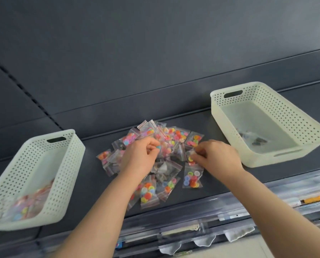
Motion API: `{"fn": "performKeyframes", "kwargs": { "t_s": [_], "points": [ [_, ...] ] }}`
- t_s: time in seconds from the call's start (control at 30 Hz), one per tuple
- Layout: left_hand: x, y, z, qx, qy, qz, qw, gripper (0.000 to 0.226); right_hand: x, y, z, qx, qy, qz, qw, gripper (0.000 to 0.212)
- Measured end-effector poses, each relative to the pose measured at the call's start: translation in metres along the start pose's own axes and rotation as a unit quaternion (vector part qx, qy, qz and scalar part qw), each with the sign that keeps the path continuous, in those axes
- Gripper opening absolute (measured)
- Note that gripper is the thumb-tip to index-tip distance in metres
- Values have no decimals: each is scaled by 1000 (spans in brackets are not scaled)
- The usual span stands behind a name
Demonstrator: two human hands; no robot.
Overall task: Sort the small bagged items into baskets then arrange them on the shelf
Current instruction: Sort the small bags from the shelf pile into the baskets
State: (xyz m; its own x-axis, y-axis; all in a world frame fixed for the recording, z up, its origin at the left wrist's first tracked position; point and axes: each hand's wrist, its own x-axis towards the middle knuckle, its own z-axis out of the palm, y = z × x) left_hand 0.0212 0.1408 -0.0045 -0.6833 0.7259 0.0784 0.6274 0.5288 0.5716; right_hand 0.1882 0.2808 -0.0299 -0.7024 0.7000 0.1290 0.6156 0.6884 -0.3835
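To the left of the heap, well apart from it, sits a pale perforated plastic basket [69, 161] on the dark grey shelf [92, 192]. A small cluster of clear bags of bright buttons [25, 207] already lies in its near end.

In the middle is the heap itself: small clear zip bags of coloured buttons [172, 138], with a few holding duller, greyish bits. The left hand [140, 157] rests on the heap's left side, its fingers curled in, thumb and forefinger nipping at a bag near the top. The right hand [217, 155] is at the heap's right edge, fingers likewise curled, pinching a bag there. Exactly which bag each has, I cannot tell.

To the right of the heap stands a second pale perforated basket [295, 116], with only a few bags of dark contents [256, 139] in it.

I'd say the sorting is only begun: most bags are still loose, and neither basket has yet been arranged.
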Motion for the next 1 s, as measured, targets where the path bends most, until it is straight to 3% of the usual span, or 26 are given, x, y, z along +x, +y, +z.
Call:
{"fn": "performKeyframes", "kwargs": {
  "t_s": [0.1,0.23,0.37,0.53,0.6,0.73,1.0],
  "points": [
    [-6,12,6,20,-45,39,998,10,0,-2,4,1,-2,9,1000,15],
    [-11,30,18,78,-89,98,988,17,-1,5,-9,45,119,16,992,10],
    [-16,45,33,173,-157,170,957,32,-3,14,-18,86,149,-8,985,7],
    [-17,52,37,206,-171,166,949,13,-9,13,-14,100,151,-28,983,6],
    [-19,48,31,191,-133,161,959,13,-7,6,-14,108,152,-31,982,6],
    [-14,19,-11,100,26,47,993,12,-1,-23,-13,110,150,-58,981,8],
    [-47,-98,-129,138,197,-159,958,13,9,-139,30,83,39,-179,980,10]
  ]
}}
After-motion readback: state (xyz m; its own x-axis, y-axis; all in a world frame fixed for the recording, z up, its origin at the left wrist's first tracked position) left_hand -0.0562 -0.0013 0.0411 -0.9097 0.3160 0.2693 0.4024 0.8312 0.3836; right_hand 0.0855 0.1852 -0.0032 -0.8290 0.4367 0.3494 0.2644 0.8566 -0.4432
